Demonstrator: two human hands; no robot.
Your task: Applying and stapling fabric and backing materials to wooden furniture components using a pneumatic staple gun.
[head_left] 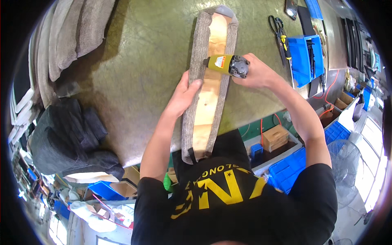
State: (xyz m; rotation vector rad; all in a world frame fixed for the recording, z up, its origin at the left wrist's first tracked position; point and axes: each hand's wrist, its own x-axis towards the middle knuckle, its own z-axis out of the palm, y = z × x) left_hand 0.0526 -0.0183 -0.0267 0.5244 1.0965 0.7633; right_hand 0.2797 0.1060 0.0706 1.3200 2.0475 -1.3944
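Observation:
A long, narrow wooden board (206, 104) lies lengthwise in front of me, its near end at the table's edge against my body. Grey-brown fabric (199, 45) wraps its sides, folded over the rims, leaving a strip of bare wood down the middle. My left hand (183, 94) grips the board's left side, thumb on the folded fabric and fingers mostly hidden beneath. In my right hand (256, 72) is a yellow-and-black staple gun (220, 63), held across the board. Its nose meets or hovers over the left fabric fold; I cannot tell which.
The worktable (143, 53) carries stacked grey fabric-covered pieces (81, 32) at far left and a dark cloth heap (67, 139) at near left. Right of the board lie black scissors (277, 25), a yellow-and-black tool (283, 45), a blue bin (300, 61) and a phone (291, 8).

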